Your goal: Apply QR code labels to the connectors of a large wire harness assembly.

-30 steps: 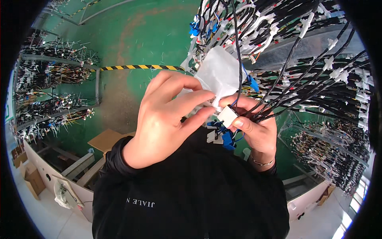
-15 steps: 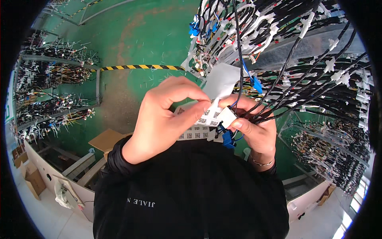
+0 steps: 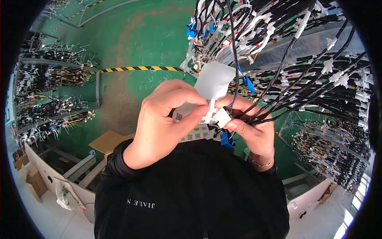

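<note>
My left hand has thumb and forefinger pinched on the edge of a small white label, over a sheet of labels printed with square codes. A pale blank flap of backing paper curls up behind the fingers. My right hand is closed around a bundle of black cables and holds a white connector between thumb and fingers, close beside the label. Below it hangs a blue connector; another blue connector dangles above on a wire. My fingers partly hide the sheet.
A metal rack densely hung with wire harnesses stands at the upper right. More harness racks stand at left and lower right. A cardboard box lies beside my left elbow. Black-and-yellow tape crosses the green floor.
Both hands, with the sheet and connector, have shifted slightly left. The label at my left fingertips now stands up from the sheet, and the blank flap is turned more flatly toward view.
</note>
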The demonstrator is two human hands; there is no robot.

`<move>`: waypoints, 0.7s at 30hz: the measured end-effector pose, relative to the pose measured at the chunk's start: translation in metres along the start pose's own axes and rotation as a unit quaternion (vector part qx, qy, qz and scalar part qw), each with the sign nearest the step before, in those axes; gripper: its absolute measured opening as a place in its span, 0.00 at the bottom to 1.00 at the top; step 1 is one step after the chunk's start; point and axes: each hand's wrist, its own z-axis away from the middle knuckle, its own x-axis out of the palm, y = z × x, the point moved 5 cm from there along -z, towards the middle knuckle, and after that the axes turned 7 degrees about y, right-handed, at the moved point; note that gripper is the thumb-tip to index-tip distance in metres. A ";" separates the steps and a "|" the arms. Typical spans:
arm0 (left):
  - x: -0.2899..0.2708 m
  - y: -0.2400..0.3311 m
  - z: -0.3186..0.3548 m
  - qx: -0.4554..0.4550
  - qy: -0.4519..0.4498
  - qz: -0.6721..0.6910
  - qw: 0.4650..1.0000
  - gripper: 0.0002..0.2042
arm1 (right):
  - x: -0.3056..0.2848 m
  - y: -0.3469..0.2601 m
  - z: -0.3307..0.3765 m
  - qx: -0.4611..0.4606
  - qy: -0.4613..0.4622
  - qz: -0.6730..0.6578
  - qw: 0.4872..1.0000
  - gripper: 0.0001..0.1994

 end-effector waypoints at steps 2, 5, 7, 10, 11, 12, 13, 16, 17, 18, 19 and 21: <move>0.002 -0.002 -0.001 -0.007 0.010 0.012 1.000 0.08 | 0.000 0.000 0.000 -0.005 0.008 0.013 1.000 0.16; 0.005 -0.007 -0.001 -0.004 0.030 0.023 0.999 0.07 | -0.001 0.001 -0.001 -0.011 0.015 0.034 0.999 0.16; 0.007 -0.010 0.000 0.007 0.038 0.025 0.999 0.07 | -0.003 0.001 -0.001 -0.014 0.017 0.043 0.999 0.16; -0.002 -0.012 0.003 0.020 0.162 0.030 0.986 0.07 | -0.004 0.004 -0.003 0.005 0.013 0.015 1.000 0.16; -0.005 0.002 0.004 0.115 0.177 -0.037 0.977 0.07 | -0.003 0.005 -0.004 0.020 0.010 -0.015 1.000 0.16; -0.008 0.021 0.006 0.207 0.189 -0.103 0.954 0.07 | -0.002 0.006 -0.004 0.036 0.008 -0.046 0.998 0.16; -0.006 0.038 0.008 0.278 0.133 -0.161 0.938 0.09 | -0.001 0.004 -0.003 0.025 0.012 -0.041 0.999 0.17; 0.008 0.044 0.028 0.429 0.156 -0.226 0.860 0.11 | 0.002 0.005 -0.002 0.021 -0.002 -0.087 0.996 0.18; 0.011 0.043 0.029 0.446 0.166 -0.216 0.852 0.11 | 0.002 0.006 -0.002 0.023 -0.008 -0.097 0.995 0.18; 0.013 0.041 0.030 0.463 0.174 -0.205 0.844 0.10 | 0.003 0.006 -0.002 0.024 -0.007 -0.097 0.995 0.18; 0.012 0.040 0.030 0.483 0.172 -0.206 0.833 0.09 | 0.005 0.004 -0.002 0.029 -0.003 -0.099 0.995 0.18; 0.015 0.039 0.032 0.484 0.197 -0.194 0.830 0.09 | 0.006 0.005 -0.001 0.034 0.002 -0.101 0.994 0.18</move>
